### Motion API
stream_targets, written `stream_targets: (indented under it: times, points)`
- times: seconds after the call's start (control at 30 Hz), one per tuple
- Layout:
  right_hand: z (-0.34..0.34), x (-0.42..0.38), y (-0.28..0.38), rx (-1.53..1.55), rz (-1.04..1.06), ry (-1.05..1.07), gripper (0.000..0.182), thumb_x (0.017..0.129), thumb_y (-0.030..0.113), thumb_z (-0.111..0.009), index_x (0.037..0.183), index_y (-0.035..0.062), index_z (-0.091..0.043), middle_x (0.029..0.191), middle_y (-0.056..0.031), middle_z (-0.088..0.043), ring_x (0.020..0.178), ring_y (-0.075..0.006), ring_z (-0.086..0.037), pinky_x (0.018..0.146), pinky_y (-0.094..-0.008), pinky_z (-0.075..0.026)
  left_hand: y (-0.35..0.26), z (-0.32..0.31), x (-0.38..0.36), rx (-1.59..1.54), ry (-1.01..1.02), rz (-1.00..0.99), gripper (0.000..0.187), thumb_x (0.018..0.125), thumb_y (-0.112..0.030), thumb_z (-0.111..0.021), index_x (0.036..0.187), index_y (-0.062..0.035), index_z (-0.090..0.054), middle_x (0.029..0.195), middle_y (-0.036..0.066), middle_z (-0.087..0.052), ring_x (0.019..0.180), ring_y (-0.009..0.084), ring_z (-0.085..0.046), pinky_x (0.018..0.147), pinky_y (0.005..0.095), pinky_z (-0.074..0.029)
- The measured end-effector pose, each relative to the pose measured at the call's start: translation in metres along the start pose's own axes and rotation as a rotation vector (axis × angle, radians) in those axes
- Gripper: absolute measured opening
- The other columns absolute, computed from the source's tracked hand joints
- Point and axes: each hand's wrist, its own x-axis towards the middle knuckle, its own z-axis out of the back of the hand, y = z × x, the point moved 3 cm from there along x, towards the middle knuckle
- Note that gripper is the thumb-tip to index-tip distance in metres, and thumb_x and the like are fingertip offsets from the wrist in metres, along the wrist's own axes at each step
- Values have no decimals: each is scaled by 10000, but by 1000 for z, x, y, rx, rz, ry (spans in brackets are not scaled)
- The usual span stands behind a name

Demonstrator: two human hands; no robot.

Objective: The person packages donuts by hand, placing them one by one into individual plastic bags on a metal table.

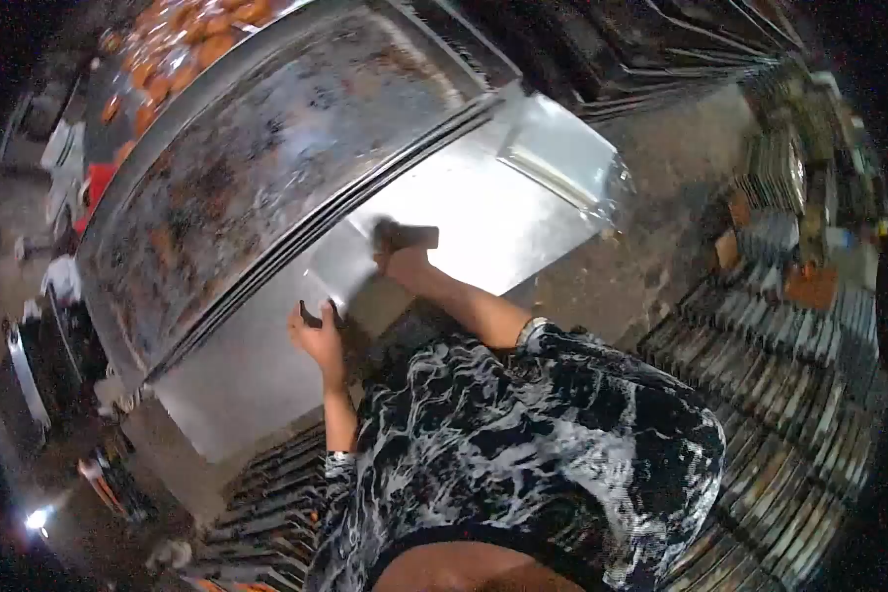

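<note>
My left hand (316,340) is raised over the near side of a shiny metal table (257,365), palm up. Its thumb and fingers are curved and spread apart, with dark patches at the fingertips. My right hand (405,264) reaches farther over the table, its fingers closed around a dark, blocky thing (416,237); blur hides what kind it is. Between the hands, a pale glossy sheet (340,261) lies on the metal. Just beyond both hands rises the edge of a stack of large, stained baking trays (286,148).
A stack of clear plastic bags (562,163) lies at the table's right end. Brown-orange baked pieces (183,54) under clear plastic sit at the upper left. Racks packed with trays (760,395) stand at the right, with more trays (266,513) at the lower left.
</note>
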Motion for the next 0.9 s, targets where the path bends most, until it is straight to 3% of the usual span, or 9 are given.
stream_targets:
  times: [0.07,0.13,0.17,0.2,0.27,0.33,0.43,0.6,0.9]
  points:
    - [-16,-15,23,-55,118,-171,479,800,265,-424,1216,28,-389,1114,-139,-475,976,-274,-452,831,-402,-350,19,25,5,401,116,-148,568,651,-256,-695,1117,-25,-467,1191,206,-361,1101,361,-311,928,440,-245]
    - [48,-35,-20,880,6,-661,449,765,147,-480,1179,-1,-388,1097,-173,-460,1000,-288,-431,876,-347,-331,15,20,12,440,164,-261,575,660,-279,-683,1130,-34,-462,1198,210,-360,1100,365,-313,928,437,-246]
    - [83,-46,-65,400,-489,-508,393,749,71,-496,1118,-22,-401,1080,-171,-451,1017,-263,-421,906,-330,-304,14,15,15,475,180,-344,583,668,-302,-671,1143,-43,-457,1205,214,-358,1099,368,-316,927,433,-248]
    - [158,-57,-65,236,-795,-822,287,773,39,-453,1049,-35,-426,1039,-156,-463,963,-247,-451,870,-333,-337,12,15,19,475,184,-345,583,668,-302,-671,1143,-43,-457,1205,214,-358,1099,368,-316,927,433,-248]
    - [166,-111,-176,101,-966,-1186,234,779,-9,-400,1004,-47,-450,919,-132,-518,794,-226,-514,733,-293,-420,4,19,24,397,312,-410,616,678,-342,-653,1162,-26,-437,1228,223,-334,1101,372,-312,932,430,-244]
    - [118,-136,-271,1343,-1073,-1026,264,799,-10,-383,1057,-56,-419,795,-126,-546,635,-204,-528,575,-273,-459,4,27,26,403,281,-372,607,688,-340,-644,1157,-13,-438,1230,227,-328,1104,375,-305,933,430,-244]
    - [111,-116,-293,1584,-1044,-415,227,810,8,-422,1028,-24,-478,760,-83,-568,530,-121,-507,435,-202,-414,-16,28,25,354,213,-373,588,704,-337,-630,1142,9,-445,1228,233,-324,1106,377,-300,933,426,-247]
    - [159,-85,-232,1073,-931,-289,220,847,118,-415,928,5,-585,610,2,-537,395,-45,-397,332,-185,-298,-68,8,26,119,341,-442,503,711,-273,-614,1105,4,-470,1188,218,-362,1093,358,-319,926,412,-259]
    - [150,-72,-241,1412,-841,-302,286,807,222,-481,922,-23,-573,633,-41,-570,365,-51,-382,300,-174,-264,-181,-147,21,-131,620,-1091,528,678,-217,-668,1095,31,-459,1106,234,-429,1061,394,-381,909,434,-317]
